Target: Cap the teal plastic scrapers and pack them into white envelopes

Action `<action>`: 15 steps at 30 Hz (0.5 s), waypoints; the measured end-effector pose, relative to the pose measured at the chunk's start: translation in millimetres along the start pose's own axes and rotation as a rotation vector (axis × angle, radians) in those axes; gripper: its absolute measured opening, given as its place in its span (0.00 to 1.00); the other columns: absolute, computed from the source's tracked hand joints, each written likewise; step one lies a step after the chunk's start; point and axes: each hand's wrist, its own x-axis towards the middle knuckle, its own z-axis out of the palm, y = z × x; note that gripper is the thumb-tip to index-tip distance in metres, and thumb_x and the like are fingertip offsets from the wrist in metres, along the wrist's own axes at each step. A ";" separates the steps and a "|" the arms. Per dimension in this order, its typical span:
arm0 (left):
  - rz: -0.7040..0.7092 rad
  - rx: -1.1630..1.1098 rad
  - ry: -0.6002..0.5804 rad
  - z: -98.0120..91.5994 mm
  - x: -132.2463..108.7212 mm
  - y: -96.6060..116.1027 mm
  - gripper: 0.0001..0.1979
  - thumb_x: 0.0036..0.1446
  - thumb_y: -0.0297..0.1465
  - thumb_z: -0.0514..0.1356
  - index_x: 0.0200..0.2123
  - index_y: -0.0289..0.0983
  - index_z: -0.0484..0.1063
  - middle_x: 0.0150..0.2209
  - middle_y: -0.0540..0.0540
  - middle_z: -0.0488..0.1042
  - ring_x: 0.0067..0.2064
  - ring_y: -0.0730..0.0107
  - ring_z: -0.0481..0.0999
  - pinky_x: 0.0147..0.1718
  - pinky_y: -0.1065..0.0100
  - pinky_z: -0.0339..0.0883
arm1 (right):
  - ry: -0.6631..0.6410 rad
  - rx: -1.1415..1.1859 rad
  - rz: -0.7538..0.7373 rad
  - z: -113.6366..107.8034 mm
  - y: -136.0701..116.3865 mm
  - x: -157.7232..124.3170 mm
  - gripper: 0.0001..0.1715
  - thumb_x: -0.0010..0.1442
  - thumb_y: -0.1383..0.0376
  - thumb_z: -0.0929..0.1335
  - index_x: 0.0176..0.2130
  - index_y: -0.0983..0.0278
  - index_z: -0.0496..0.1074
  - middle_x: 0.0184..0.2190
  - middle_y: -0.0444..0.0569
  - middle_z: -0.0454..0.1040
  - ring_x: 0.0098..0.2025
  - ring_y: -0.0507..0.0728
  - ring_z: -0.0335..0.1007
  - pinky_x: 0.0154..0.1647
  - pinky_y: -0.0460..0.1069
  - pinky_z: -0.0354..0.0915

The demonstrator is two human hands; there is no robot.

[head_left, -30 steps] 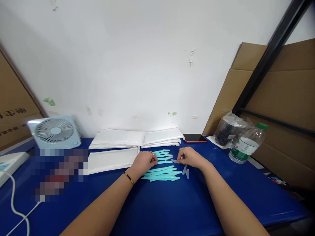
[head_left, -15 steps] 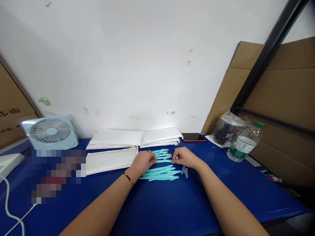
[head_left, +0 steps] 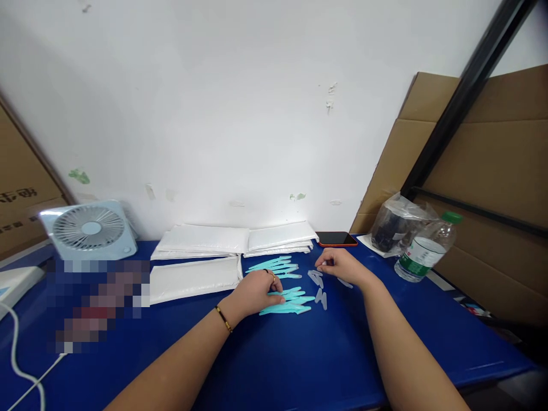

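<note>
Two groups of thin turquoise eyebrow razors lie on the blue table, a far group [head_left: 280,266] and a near group [head_left: 291,305]. My left hand [head_left: 257,292] rests over the left part of the near group, thumb and forefinger apart; its other fingers are partly hidden. My right hand [head_left: 342,266] is to the right of the razors, with thumb and fingertips drawn together. Whatever is between them is too small to make out. Just below those fingertips are small clear blade caps [head_left: 315,278]. Two other caps [head_left: 321,299] sit beside the near razors.
White padded envelopes [head_left: 194,281] are stacked along the wall and to the left. A phone [head_left: 337,238], a bagged dark object [head_left: 387,228] and a water bottle [head_left: 422,257] stand at the right. At the left is a fan [head_left: 92,229]. Cardboard [head_left: 500,154] leans at right.
My left hand has come nearer and opened over the near razors. My right hand has moved right, away from the far razors. More clear caps now show between the hands.
</note>
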 end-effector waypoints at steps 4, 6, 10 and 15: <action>-0.054 -0.003 -0.020 5.8 2.2 -1.9 0.06 0.49 0.35 0.59 0.29 0.39 0.73 0.29 0.51 0.73 0.30 0.73 0.70 0.26 0.73 0.56 | -0.092 -0.064 0.040 7.9 -3.2 0.1 0.09 0.45 0.60 0.71 0.28 0.63 0.75 0.28 0.45 0.73 0.28 0.51 0.66 0.26 0.44 0.57; -0.057 0.009 0.004 7.6 3.7 -4.0 0.06 0.50 0.34 0.58 0.27 0.39 0.72 0.29 0.51 0.73 0.30 0.73 0.70 0.26 0.73 0.56 | -0.116 -0.112 0.037 14.1 -8.0 1.9 0.09 0.44 0.61 0.72 0.28 0.63 0.75 0.29 0.46 0.73 0.29 0.52 0.66 0.26 0.43 0.56; -0.113 0.013 0.103 5.6 4.2 -7.3 0.07 0.53 0.35 0.55 0.29 0.39 0.70 0.29 0.50 0.73 0.31 0.71 0.70 0.28 0.72 0.58 | -0.103 -0.267 -0.021 23.4 -18.2 5.9 0.04 0.44 0.67 0.69 0.26 0.63 0.74 0.30 0.46 0.73 0.29 0.52 0.66 0.27 0.44 0.55; -0.166 -0.049 0.171 1.3 4.3 -11.8 0.08 0.56 0.35 0.52 0.32 0.38 0.68 0.28 0.50 0.72 0.31 0.70 0.70 0.27 0.72 0.58 | -0.033 -0.440 -0.090 33.7 -28.1 11.0 0.04 0.43 0.67 0.68 0.26 0.63 0.72 0.29 0.47 0.72 0.28 0.53 0.65 0.28 0.46 0.53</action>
